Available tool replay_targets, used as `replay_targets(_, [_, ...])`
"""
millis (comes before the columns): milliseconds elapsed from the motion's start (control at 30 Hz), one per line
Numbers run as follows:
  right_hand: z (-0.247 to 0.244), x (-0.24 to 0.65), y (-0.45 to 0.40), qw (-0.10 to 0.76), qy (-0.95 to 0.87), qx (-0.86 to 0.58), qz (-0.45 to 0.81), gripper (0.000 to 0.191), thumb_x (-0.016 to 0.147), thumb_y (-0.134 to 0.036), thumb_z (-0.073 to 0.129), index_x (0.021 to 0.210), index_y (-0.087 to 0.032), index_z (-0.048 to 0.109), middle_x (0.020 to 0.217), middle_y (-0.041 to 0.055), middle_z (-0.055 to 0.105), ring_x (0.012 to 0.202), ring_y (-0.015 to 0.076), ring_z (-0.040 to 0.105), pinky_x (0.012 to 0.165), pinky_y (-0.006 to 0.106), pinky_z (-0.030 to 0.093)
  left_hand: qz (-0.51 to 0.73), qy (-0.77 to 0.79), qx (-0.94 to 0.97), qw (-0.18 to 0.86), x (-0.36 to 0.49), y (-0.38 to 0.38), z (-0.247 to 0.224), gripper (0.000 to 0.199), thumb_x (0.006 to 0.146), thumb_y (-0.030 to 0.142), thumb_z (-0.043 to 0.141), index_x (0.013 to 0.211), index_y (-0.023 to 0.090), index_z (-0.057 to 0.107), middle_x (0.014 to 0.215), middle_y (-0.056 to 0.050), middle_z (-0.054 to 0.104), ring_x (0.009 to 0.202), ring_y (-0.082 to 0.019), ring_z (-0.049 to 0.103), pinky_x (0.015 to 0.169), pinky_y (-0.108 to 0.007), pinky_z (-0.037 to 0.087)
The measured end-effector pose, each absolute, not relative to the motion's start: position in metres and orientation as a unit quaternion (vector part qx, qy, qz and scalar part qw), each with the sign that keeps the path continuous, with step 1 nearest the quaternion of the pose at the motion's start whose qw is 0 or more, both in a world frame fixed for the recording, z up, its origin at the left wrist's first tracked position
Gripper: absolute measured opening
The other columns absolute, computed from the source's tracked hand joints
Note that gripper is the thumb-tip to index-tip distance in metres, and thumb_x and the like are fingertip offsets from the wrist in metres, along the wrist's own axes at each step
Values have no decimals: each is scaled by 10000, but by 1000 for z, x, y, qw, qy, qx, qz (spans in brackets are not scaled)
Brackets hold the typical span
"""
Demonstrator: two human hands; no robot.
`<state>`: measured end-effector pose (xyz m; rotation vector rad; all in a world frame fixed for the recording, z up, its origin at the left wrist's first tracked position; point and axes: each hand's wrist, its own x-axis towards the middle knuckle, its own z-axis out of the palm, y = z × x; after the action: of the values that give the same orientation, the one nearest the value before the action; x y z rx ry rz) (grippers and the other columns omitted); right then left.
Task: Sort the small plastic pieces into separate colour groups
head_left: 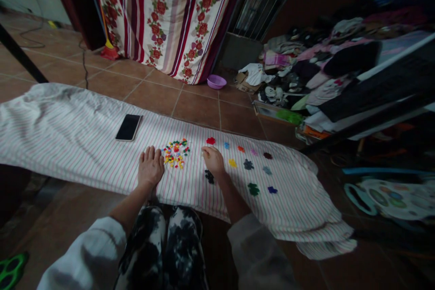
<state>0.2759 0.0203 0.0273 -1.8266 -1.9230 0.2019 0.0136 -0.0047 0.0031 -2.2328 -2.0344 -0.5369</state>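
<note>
Brn tiled flr [200, 105]; barred window [258, 7]

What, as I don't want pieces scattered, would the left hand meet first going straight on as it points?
The way looks free: the left hand points across the striped cloth, between the phone and the mixed pieces. Its thumb side might brush those pieces; depth is unclear.

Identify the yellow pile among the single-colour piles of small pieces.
The yellow pile of small pieces, between the right hand and the dark grey pile; no other single-colour pile is yellow.
</note>
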Motion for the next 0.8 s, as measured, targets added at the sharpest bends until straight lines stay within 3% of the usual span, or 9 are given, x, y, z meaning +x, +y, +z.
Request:
replay_targets(533, [33,210,75,95,-736,-661,112,383,925,-99,399,1152,-197,692,1111,76,706,1034,169,596,940,257,382,-176,-663,-726,39,15,-5,4,487,962,343,312,1290,97,575,1407,-206,513,1358,-337,421,1106,-496,327])
replay_targets(800, [35,204,85,80,-710,-691,105,264,922,-164,463,1033,-209,699,1050,78,707,1004,177,599,864,258,406,-174,-664,-726,44,16,-6,6,488,959,346,301,1278,102,577,1402,-205,519,1354,-326,429,1098,-498,338])
